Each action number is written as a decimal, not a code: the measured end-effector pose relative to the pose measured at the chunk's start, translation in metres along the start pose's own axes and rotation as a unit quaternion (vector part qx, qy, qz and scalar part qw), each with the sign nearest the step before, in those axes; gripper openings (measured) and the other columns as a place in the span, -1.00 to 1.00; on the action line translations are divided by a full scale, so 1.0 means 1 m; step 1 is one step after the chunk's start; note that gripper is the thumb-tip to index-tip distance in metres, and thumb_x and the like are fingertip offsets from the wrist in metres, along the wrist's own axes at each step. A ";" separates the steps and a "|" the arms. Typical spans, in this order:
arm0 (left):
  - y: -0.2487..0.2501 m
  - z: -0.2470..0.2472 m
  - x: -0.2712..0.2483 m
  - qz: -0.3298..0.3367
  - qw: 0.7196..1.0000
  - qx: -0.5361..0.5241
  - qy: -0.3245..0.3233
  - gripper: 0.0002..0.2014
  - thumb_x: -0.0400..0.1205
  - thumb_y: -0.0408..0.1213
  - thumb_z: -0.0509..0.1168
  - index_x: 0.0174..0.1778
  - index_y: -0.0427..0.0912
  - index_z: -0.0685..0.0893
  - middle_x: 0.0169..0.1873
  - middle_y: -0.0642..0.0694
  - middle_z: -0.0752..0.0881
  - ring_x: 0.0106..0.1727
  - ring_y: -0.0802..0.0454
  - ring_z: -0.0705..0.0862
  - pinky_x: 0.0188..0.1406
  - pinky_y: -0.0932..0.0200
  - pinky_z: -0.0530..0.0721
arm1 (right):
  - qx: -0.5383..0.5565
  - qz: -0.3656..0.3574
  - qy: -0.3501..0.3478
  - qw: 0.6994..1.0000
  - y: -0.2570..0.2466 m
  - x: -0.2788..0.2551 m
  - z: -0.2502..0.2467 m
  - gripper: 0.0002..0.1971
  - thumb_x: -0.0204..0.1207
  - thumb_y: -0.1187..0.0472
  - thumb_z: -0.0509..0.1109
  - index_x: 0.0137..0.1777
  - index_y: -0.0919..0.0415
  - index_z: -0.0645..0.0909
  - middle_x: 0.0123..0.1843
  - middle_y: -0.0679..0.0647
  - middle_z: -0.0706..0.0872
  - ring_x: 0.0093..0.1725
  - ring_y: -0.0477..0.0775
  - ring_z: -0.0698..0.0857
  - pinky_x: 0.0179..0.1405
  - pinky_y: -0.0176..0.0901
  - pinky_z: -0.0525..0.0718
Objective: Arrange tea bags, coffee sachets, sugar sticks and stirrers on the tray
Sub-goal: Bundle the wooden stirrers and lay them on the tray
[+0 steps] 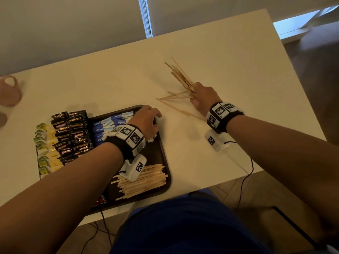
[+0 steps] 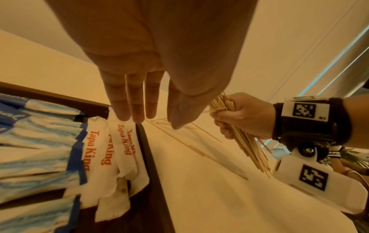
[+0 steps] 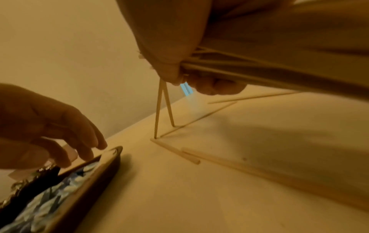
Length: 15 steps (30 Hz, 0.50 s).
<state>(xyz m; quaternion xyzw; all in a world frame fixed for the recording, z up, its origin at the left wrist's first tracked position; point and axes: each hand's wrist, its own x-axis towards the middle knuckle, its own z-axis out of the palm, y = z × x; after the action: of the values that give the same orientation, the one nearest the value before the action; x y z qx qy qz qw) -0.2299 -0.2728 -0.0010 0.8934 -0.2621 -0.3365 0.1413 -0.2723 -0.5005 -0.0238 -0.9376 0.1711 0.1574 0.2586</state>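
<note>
Thin wooden stirrers (image 1: pixel 180 76) bunched in my right hand's (image 1: pixel 202 97) grip; loose ones (image 1: pixel 176 105) lie flat leftward. Left hand (image 1: pixel 146 119) relaxed over dark tray (image 1: pixel 166 160).

Dark brown tray (image 1: pixel 166 162), blue-white sugar sticks (image 1: pixel 117 119), black-gold coffee sachets (image 1: pixel 73 132), pale wooden stirrers (image 1: pixel 145 178).

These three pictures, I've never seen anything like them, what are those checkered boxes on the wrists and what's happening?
No machine here: a person works bare-handed, with a camera strapped to each wrist and one on the head. The big picture is from the head; the other two look along each hand. On the table sits a dark tray holding tea bags, coffee sachets, blue sugar sticks and a pile of wooden stirrers. The right hand holds a bundle of stirrers; loose stirrers lie nearby. The left hand rests open over the sugar sticks.
</note>
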 end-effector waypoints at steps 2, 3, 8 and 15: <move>0.002 0.000 0.000 0.008 1.000 -0.003 0.007 -0.65 0.64 -0.31 0.33 0.36 -0.11 0.59 0.35 -0.12 0.50 0.33 -0.09 0.54 0.35 0.07 0.49 | 0.022 -0.009 0.020 1.000 -0.003 0.002 -0.005 -0.73 0.67 0.12 0.26 0.20 0.31 0.41 -0.14 0.17 0.58 -0.22 0.20 0.57 -0.26 -0.07 0.47; 0.004 -0.001 0.000 0.012 1.000 -0.004 0.011 -0.66 0.65 -0.31 0.33 0.36 -0.11 0.59 0.33 -0.11 0.51 0.32 -0.09 0.55 0.32 0.09 0.48 | 0.034 -0.012 0.024 0.999 -0.005 0.002 -0.007 -0.74 0.68 0.11 0.24 0.18 0.31 0.42 -0.16 0.16 0.58 -0.24 0.20 0.57 -0.26 -0.07 0.47; 0.009 -0.002 -0.001 0.030 0.999 -0.009 0.034 -0.68 0.65 -0.30 0.32 0.34 -0.12 0.61 0.27 -0.11 0.54 0.28 -0.06 0.55 0.26 0.12 0.48 | 0.068 -0.025 0.040 0.997 -0.012 -0.002 -0.017 -0.75 0.70 0.12 0.23 0.13 0.34 0.45 -0.19 0.12 0.54 -0.30 0.11 0.49 -0.31 -0.16 0.37; 0.009 0.005 -0.004 0.029 0.994 -0.095 0.056 -0.81 0.69 -0.23 0.30 0.20 -0.09 0.68 0.03 0.02 0.68 0.00 0.11 0.64 0.05 0.23 0.59 | 0.169 -0.059 0.115 0.977 -0.029 -0.008 -0.028 -0.76 0.66 0.11 0.28 0.06 0.32 0.54 -0.19 0.12 0.63 -0.24 0.15 0.59 -0.31 -0.08 0.45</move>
<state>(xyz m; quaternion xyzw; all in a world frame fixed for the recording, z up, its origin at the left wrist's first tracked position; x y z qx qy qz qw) -0.2391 -0.2781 0.0011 0.8855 -0.2461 -0.3053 0.2492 -0.2626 -0.4903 0.0141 -0.9006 0.1685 0.0022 0.4006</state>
